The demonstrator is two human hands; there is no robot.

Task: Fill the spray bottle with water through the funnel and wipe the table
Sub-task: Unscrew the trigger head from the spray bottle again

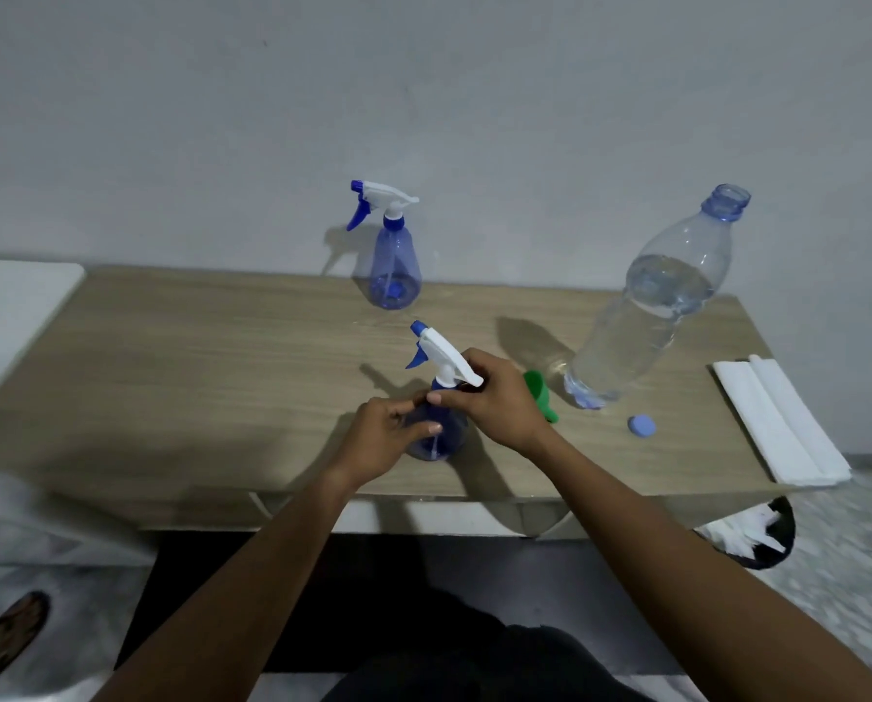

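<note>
I'm scanning for lettering and I'm reading nothing. The spray bottle (436,433) held between my left hand (385,440) and right hand (497,397) is showing no legible print. Neither is the second spray bottle (394,266) beyond them, nor the water bottle (641,321) out past the right hand.

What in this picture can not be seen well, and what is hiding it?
Head view, near spray bottle: its neck and water level, covered by the left hand and right hand.
Head view, green funnel: partly behind the right hand.
Head view, bin: partly under the table corner, contents blurred.
</note>
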